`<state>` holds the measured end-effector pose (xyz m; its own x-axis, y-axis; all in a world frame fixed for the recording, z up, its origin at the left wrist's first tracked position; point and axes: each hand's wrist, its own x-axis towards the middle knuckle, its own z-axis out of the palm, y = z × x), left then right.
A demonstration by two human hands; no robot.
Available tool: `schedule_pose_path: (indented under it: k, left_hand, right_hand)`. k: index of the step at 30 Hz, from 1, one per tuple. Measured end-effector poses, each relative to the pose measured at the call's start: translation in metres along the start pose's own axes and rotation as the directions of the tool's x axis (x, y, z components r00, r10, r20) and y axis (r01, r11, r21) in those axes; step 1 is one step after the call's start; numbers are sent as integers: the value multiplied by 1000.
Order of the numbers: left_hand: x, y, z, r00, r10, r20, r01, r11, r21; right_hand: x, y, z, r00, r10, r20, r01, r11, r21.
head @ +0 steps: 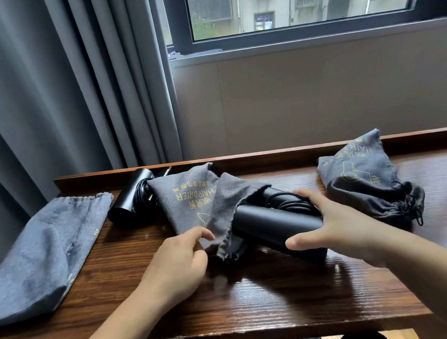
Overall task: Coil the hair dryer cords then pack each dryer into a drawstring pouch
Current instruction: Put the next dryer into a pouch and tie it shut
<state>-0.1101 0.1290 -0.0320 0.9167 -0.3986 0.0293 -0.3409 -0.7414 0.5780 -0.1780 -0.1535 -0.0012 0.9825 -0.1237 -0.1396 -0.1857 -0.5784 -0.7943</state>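
Two black hair dryers lie on the dark wooden table [267,295], which has a raised lip along its far edge. The near dryer [273,224] sits mid-table, its front end inside the mouth of a grey drawstring pouch [192,201] printed in yellow with "HAIR DRIER" and Chinese characters too small to read. The right hand [332,225] grips the dryer's rear end, fingers curled over the coiled cord [289,201] and thumb under the barrel. The left hand [178,262] pinches the pouch's open hem. Behind, the second dryer [130,202] rests against the lip, partly under the pouch. A filled, cinched pouch [365,178] with the same yellow print sits right; a flat pouch [42,259] overhangs the left edge. Bare wood lies open along the near edge.
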Motion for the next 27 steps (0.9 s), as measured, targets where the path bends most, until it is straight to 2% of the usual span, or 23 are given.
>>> schedule_pose_path:
  k: [2, 4, 8, 12, 14, 17, 22, 27]
  left_hand:
    - [-3, 9, 4, 993, 84, -80, -67, 978, 199]
    - [-2, 19, 10, 978, 160, -133, -123, 961, 248]
    - [9, 25, 16, 988, 121, -98, -113, 990, 89]
    - [17, 25, 16, 969, 69, -239, -84, 995, -51]
    - [20, 24, 16, 972, 18, -233, -49, 991, -128]
    - [23, 23, 20, 986, 28, -163, -45, 994, -104]
    - [24, 28, 15, 922, 94, -376, -129, 989, -68]
    - [25, 50, 12, 879, 220, -423, -259, 965, -38]
  right_hand:
    - [-1, 0, 2, 1000, 4, 19, -4, 1000, -15]
    - [-4, -4, 5, 999, -4, 42, 5, 999, -39]
    - [-7, -6, 11, 999, -42, 31, 47, 982, -182]
    - [-14, -6, 13, 997, -73, 24, 77, 954, -288]
    - [-16, -5, 17, 993, -116, 32, 120, 927, -355]
    - [-16, -6, 24, 986, -164, 24, 160, 901, -403]
    - [-14, -10, 29, 979, -205, 18, 190, 870, -455]
    - [-14, -15, 41, 961, -272, 42, 243, 767, -594]
